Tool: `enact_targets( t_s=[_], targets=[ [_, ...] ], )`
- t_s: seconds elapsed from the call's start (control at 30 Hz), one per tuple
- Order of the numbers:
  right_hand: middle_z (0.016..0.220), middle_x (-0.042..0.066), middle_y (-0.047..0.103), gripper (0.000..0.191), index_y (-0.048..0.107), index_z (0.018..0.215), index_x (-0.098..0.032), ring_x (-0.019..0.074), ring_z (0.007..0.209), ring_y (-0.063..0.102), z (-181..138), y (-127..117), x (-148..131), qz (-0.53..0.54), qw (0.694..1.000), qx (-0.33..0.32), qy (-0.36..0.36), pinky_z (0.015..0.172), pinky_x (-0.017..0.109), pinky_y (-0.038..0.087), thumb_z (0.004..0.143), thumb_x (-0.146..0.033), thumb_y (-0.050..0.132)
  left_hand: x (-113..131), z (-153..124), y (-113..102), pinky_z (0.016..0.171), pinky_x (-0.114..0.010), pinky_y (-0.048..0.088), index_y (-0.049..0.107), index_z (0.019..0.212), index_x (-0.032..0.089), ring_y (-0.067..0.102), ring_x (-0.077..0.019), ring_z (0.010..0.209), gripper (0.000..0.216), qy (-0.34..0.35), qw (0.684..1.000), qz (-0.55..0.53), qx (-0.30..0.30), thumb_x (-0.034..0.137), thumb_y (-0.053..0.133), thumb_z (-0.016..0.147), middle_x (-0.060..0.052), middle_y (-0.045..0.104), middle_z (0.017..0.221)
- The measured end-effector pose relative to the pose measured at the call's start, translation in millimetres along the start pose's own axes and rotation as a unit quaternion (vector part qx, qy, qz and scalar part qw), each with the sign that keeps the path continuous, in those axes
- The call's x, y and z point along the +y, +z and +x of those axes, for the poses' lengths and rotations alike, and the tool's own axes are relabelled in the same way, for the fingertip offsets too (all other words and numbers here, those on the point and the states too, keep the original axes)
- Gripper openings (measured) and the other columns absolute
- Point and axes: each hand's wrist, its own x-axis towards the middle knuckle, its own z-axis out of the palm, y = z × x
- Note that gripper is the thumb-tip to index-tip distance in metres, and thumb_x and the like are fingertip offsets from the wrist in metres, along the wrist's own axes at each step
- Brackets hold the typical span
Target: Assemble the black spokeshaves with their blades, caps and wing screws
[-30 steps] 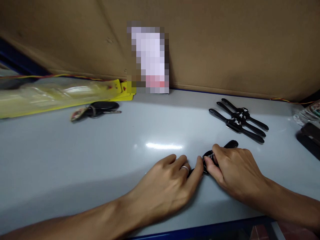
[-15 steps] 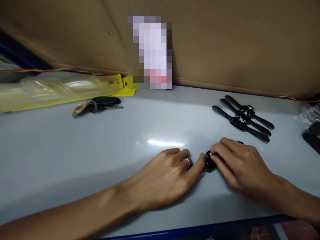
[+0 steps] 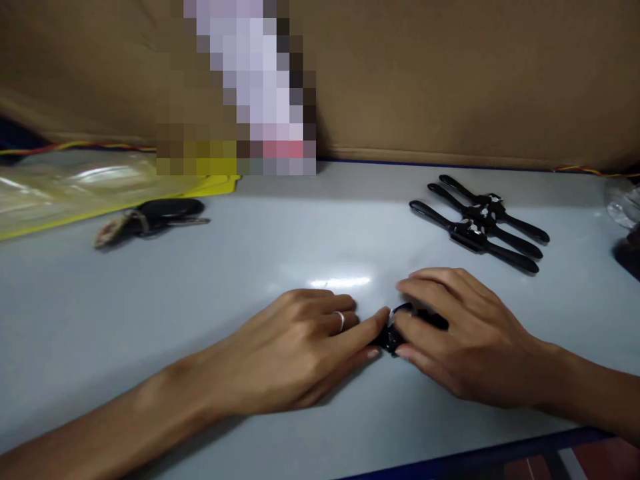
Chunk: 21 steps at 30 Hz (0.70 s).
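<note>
A black spokeshave (image 3: 388,341) lies low over the tabletop between my hands, its middle and one handle partly visible. Its left end is covered by my left hand (image 3: 305,353), which grips it with thumb and index finger; a ring sits on one finger. My right hand (image 3: 473,340) pinches the middle of the same tool with thumb and index finger, the other fingers arched above its right handle. Beyond my right hand, three more black spokeshaves lie side by side at a slant: a near one (image 3: 467,237), a middle one (image 3: 485,217) and a far one (image 3: 495,200).
Keys with a black fob (image 3: 173,210) lie at left on the grey table (image 3: 300,233). Behind them are clear plastic packs with yellow card (image 3: 100,180). A brown cardboard panel (image 3: 450,80) stands along the back. A dark object (image 3: 629,248) sits at the right edge.
Both hands and the spokeshave have shifted slightly left in view, as the camera view moved too. My right fingers have spread and shifted over the tool's middle, exposing more of its right handle.
</note>
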Motion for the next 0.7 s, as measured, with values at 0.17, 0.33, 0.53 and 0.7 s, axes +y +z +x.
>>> enact_targets(
  t_s=[0.17, 0.33, 0.53, 0.7],
  targets=[
    [0.106, 0.016, 0.069, 0.027, 0.068, 0.084, -0.013, 0.0282, 0.105, 0.059, 1, 3, 4, 0.028, 0.999, 0.028, 0.007, 0.086, 0.042, 0.052, 0.101, -0.026, 0.053, 0, -2, 0, 0.053, -0.033, 0.046, 0.051, 0.127, 0.008, 0.06, -0.0189, 0.06, 0.027, 0.001, 1.0, -0.011, -0.005, 0.015, 0.036, 0.105, -0.002, 0.063, 0.067],
    [0.108, 0.016, 0.068, 0.023, 0.07, 0.092, -0.014, 0.0283, 0.106, 0.058, 1, 5, 8, 0.04, 0.999, 0.028, 0.002, 0.084, 0.042, 0.05, 0.101, -0.027, 0.054, -1, -7, 4, 0.054, -0.033, 0.045, 0.052, 0.127, 0.01, 0.058, -0.0187, 0.061, 0.027, -0.007, 1.0, -0.014, -0.008, 0.014, 0.038, 0.104, -0.002, 0.06, 0.068],
    [0.107, 0.017, 0.068, 0.027, 0.068, 0.085, -0.012, 0.0291, 0.105, 0.058, -1, 5, 10, 0.047, 0.998, 0.039, 0.033, 0.085, 0.044, 0.051, 0.102, -0.024, 0.051, 0, -3, 1, 0.053, -0.032, 0.042, 0.052, 0.127, 0.008, 0.057, -0.0182, 0.06, 0.027, -0.005, 1.0, -0.01, -0.02, 0.014, 0.038, 0.104, -0.001, 0.06, 0.067],
    [0.112, 0.018, 0.067, 0.023, 0.07, 0.096, -0.01, 0.0293, 0.108, 0.058, 0, 3, 8, 0.074, 0.997, 0.019, 0.018, 0.089, 0.045, 0.052, 0.101, -0.027, 0.055, -1, 0, -2, 0.053, -0.032, 0.043, 0.053, 0.123, 0.01, 0.057, -0.0177, 0.059, 0.025, 0.012, 1.0, -0.005, -0.016, 0.016, 0.037, 0.105, -0.001, 0.06, 0.065]
  ],
)
